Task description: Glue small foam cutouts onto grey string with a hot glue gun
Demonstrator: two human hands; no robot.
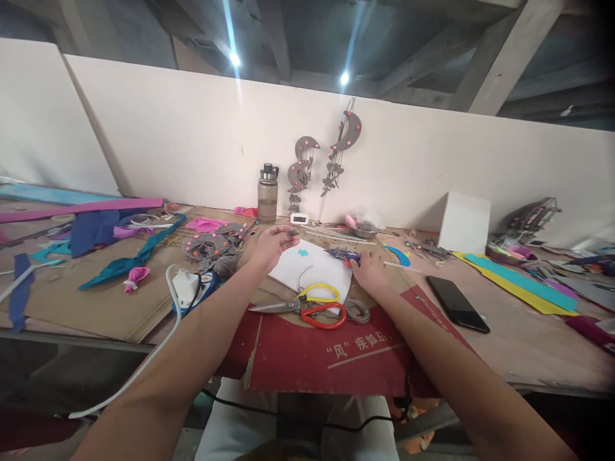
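My left hand (275, 247) is closed in a pinch on a small grey felt piece (293, 233), whose exact shape I cannot make out. In my right hand (373, 273) is a blue hot glue gun (346, 255), its nozzle pointing left and a pale glue stick (396, 264) jutting out behind. Between the hands lies a white sheet (314, 266) with a small turquoise cutout (302, 253) on it. Scissors (319, 315) with one yellow and one red handle rest across its near edge, beside a coil of grey cord (357, 312).
A phone (457, 304) lies to the right. Leftward are a power strip (204, 288) with a white plug, a heap of grey felt pieces (216, 246) and coloured scraps. A bottle (268, 193) stands at the back, near grey moon-shaped hangings (353, 130) on the white panel.
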